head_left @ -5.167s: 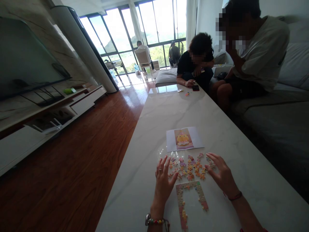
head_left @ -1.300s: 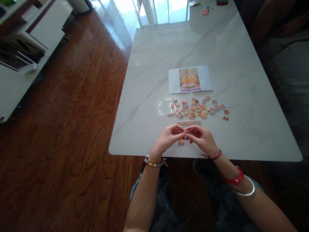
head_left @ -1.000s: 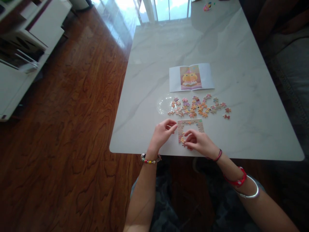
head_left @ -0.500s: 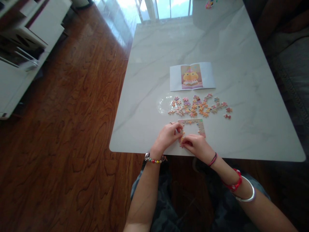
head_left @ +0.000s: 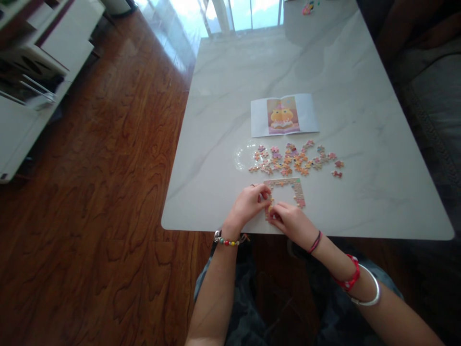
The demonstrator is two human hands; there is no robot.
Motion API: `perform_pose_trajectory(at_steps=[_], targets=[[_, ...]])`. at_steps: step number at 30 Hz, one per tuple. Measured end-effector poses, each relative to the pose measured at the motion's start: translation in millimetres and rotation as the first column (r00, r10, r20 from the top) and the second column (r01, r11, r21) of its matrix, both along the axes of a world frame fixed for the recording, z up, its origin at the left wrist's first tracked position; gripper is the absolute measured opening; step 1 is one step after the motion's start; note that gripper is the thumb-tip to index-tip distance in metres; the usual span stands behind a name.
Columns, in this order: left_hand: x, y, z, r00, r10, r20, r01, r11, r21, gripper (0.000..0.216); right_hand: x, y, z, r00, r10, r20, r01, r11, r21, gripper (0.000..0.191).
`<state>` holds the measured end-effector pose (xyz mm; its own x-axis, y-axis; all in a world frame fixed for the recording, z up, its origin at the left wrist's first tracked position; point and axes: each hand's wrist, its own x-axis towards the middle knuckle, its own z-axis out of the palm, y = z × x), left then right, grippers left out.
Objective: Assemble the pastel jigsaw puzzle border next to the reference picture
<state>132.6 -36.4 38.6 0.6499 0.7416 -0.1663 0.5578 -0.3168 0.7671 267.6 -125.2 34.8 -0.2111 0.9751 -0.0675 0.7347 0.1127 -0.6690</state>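
A partly assembled jigsaw puzzle [head_left: 299, 193] lies near the table's front edge, its joined border pieces framing a bare middle. My left hand [head_left: 249, 204] has its fingers bent together on the puzzle's left side. At the lower left of the border, the thumb and fingers of my right hand [head_left: 291, 220] are pinched on a puzzle piece, mostly covered by the fingertips. Just beyond the border are loose puzzle pieces [head_left: 296, 161] in orange, pink and purple. Behind them is a creased paper sheet [head_left: 306, 113] printed with a yellow cartoon animal and a cake.
Everything rests on a white marble-patterned table [head_left: 216, 115]. A small colourful toy [head_left: 308, 8] is at its far end. To the left stands a white cabinet [head_left: 68, 43] on the wooden floor [head_left: 108, 192]. Part of another person [head_left: 414, 24] appears at the far right.
The whole view has shifted slightly. My right hand has moved a little down and left at the lower-left border; my left hand stays in nearly the same place on the puzzle.
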Motion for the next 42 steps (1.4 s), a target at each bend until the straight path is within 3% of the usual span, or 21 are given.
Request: perform_pose_trajectory(at_steps=[8, 14, 19, 25, 32, 36, 38, 40, 42], targets=[[0, 2, -2.0, 1.000, 0.006, -0.025, -0.006, 1.000, -0.015, 0.020, -10, 1, 6.4, 0.960, 0.058, 0.272, -0.037, 0.996, -0.082, 0.014], [0, 4, -0.5, 0.999, 0.012, -0.045, -0.014, 0.999, -0.039, 0.019, -12, 2, 7.1, 0.886, 0.129, 0.445, -0.186, 0.979, 0.087, 0.014], [0, 6, -0.8, 0.998, -0.003, -0.070, 0.000, 0.999, -0.036, 0.017, -6, 4, 4.9, 0.873, 0.179, 0.453, -0.298, 0.932, 0.206, 0.016], [1, 8, 1.3, 0.996, -0.009, -0.085, 0.006, 0.999, -0.038, 0.015, 4, 11, 4.6, 0.907, 0.230, 0.352, -0.307, 0.935, 0.178, 0.017], [1, 8, 1.7, 0.996, -0.005, -0.084, 0.002, 0.999, -0.037, 0.013, 5, 16, 9.0, 0.983, 0.173, -0.055, -0.168, 0.982, 0.084, 0.011], [2, 8, 4.1, 0.996, 0.008, -0.083, -0.013, 0.998, -0.062, 0.013, 30, 14, 21.8, 0.956, -0.022, -0.291, 0.026, 1.000, 0.011, 0.014], [3, 7, 5.3, 0.997, 0.017, -0.082, -0.023, 0.997, -0.078, 0.013, 57, 14, 25.6, 0.923, -0.237, -0.303, 0.234, 0.971, -0.049, 0.013], [3, 7, 5.9, 0.996, 0.023, -0.083, -0.031, 0.995, -0.092, 0.013, 88, 14, 24.2, 0.880, -0.439, -0.179, 0.441, 0.897, -0.031, 0.010], [3, 6, 5.9, 0.996, 0.029, -0.087, -0.038, 0.994, -0.106, 0.012, 114, 15, 18.0, 0.862, -0.506, -0.038, 0.507, 0.862, 0.025, 0.012]])
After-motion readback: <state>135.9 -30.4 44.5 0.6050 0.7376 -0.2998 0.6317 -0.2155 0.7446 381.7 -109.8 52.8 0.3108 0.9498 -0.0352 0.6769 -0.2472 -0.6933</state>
